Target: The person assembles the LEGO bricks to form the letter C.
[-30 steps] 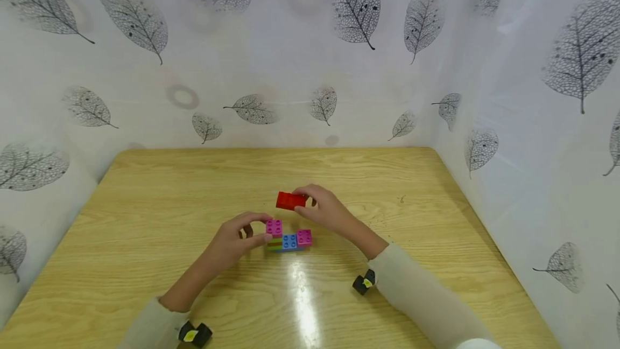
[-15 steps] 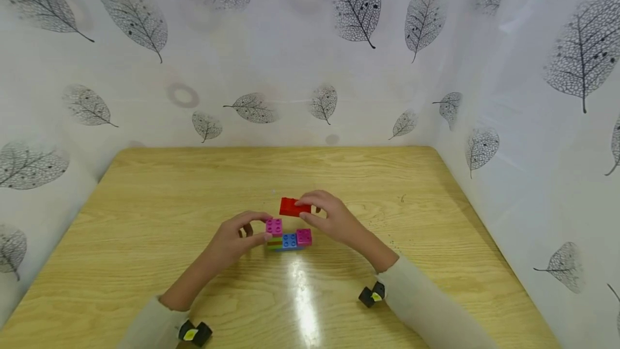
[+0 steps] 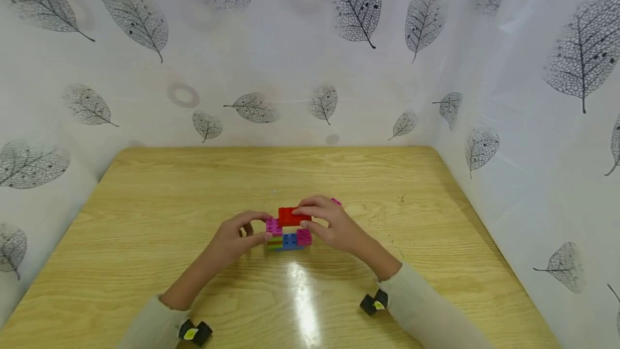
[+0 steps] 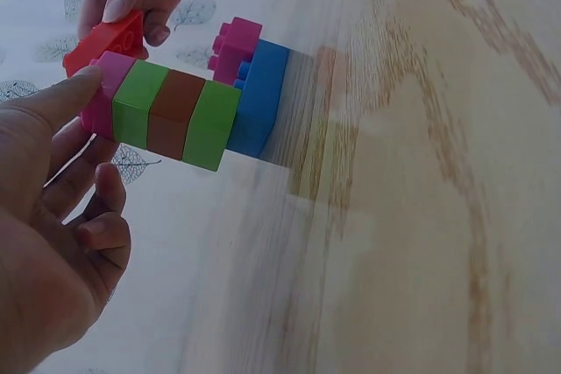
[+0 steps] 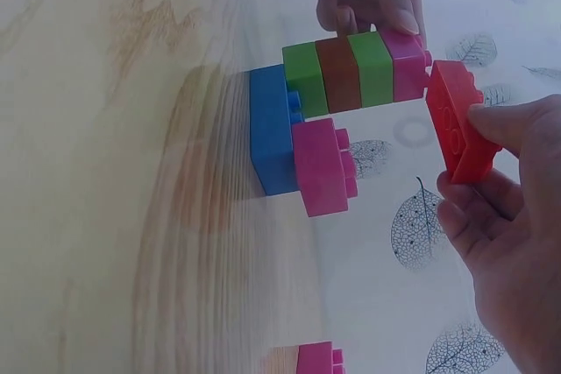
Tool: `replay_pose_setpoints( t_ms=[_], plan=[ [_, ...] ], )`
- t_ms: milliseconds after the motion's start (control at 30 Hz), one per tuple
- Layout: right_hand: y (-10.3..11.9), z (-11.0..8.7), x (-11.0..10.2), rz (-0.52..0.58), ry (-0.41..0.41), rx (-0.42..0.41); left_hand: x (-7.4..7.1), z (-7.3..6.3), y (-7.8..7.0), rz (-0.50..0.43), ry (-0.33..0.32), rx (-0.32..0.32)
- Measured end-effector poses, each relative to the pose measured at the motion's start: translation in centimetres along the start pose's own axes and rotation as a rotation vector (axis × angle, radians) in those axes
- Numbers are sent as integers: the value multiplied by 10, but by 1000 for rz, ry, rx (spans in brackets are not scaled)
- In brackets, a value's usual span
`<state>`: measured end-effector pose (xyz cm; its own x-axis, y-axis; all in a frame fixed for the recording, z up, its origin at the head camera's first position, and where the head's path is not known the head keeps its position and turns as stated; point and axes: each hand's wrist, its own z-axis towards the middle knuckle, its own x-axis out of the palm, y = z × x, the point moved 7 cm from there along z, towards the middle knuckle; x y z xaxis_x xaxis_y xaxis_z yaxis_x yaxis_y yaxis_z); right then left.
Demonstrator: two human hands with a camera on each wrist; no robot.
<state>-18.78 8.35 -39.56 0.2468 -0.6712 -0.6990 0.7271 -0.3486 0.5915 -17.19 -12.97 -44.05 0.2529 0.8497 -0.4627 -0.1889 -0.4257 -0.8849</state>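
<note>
My left hand [image 3: 234, 238] pinches the pink brick [image 4: 107, 94] on top of a column between thumb and fingers. Under it are a green brick [image 4: 140, 104], a brown brick [image 4: 176, 116] and another green one, standing on one end of a blue base brick [image 5: 272, 133]. A second pink brick [image 5: 320, 168] sits on the blue base's other end, with blue studs between. My right hand [image 3: 336, 225] grips a long red brick [image 3: 289, 217] by its right part. The red brick's left end is right at the column's top, tilted in the right wrist view.
One more pink brick [image 5: 314, 358] lies on the wooden table [image 3: 194, 182], partly hidden behind my right hand in the head view. A leaf-patterned white curtain [image 3: 290, 69] borders the table at the back and sides. Both sleeves carry small black devices [image 3: 195, 333].
My right hand first draws back to the right, then brings the red brick nearer, over the column's top. The loose pink brick comes into view behind it. My left hand stays put.
</note>
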Motion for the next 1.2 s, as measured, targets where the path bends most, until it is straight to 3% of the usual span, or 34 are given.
replay_pose_setpoints(
  t_ms=[700,1200],
  plan=[
    [16,1,5,-86,-22,-127,-2,-1,-5,-7,-17,-20],
    [25,6,3,-198,17,-192,-2,-1,-5,-3,-22,-10]
  ],
)
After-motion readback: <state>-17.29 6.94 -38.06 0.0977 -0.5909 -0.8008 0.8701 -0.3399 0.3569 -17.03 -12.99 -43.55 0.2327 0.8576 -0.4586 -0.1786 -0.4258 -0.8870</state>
